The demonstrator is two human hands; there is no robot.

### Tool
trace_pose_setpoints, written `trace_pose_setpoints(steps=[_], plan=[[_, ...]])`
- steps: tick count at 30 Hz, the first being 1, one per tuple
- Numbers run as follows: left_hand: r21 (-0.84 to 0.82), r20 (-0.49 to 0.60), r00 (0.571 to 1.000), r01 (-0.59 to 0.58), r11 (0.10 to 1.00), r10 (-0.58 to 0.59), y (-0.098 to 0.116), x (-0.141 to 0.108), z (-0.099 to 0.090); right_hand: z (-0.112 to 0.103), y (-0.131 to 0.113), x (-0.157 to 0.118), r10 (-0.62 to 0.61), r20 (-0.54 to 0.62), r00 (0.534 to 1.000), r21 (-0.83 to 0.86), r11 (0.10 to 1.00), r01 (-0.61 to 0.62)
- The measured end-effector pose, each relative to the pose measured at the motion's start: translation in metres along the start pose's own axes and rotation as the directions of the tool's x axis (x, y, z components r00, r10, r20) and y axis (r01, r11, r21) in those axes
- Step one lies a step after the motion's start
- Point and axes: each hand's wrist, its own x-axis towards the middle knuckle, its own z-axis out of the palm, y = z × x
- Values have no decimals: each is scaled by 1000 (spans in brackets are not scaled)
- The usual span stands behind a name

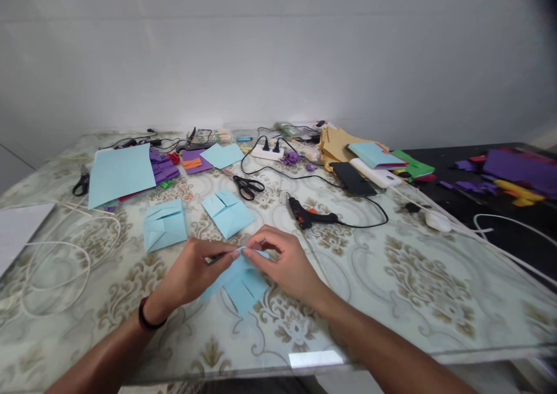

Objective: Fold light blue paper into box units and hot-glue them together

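Note:
Between my two hands is a light blue sheet of paper (244, 286) with folds in it, low in the middle of the head view. My left hand (201, 267) pinches its upper edge from the left, thumb and forefinger together. From the right, my right hand (278, 257) pinches the same edge close beside the left thumb. The fingers hide part of that edge. Just beyond lie two more folded light blue papers, one on the left (164, 224) and one nearer the middle (227, 213).
A black glue gun (311, 213) lies right of centre, its cord running to a white power strip (267, 152). Black-handled scissors (248, 186) lie behind the folded papers. Coloured paper (122, 173) is piled at back left. A phone (351, 178) lies right; white cable (89, 260) loops left.

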Motion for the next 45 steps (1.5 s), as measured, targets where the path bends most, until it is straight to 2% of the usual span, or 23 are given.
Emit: trace_pose_setpoints(steps=[5, 11, 15, 20, 28, 34, 39, 45], plan=[[-9, -5, 999, -38, 999, 38, 3, -3, 2, 1, 2, -1, 122, 62, 991, 141, 982, -130], [3, 40, 998, -43, 999, 43, 8, -5, 3, 1, -2, -2, 91, 130, 987, 225, 967, -119], [-16, 50, 999, 20, 1000, -19, 5, -3, 1, 1, 0, 0, 167, 178, 970, 261, 942, -210], [-42, 51, 994, 101, 994, -99, -3, 1, 1, 1, 5, 3, 244, 174, 954, 223, 934, -279], [-140, 162, 967, 220, 965, -197, -15, 5, 3, 6, 13, 1, 262, 187, 947, 202, 933, -298], [-108, 212, 967, 166, 980, -140, -30, 11, 0, 4, 17, 4, 317, 157, 935, 197, 918, -344], [-65, 205, 970, 145, 987, -129, -30, 13, -2, 0, 16, 6, 316, 273, 909, 134, 923, -361], [-39, 251, 962, 117, 992, -104, -31, 14, -9, -3, 23, 8, 339, 253, 906, 83, 925, -370]])
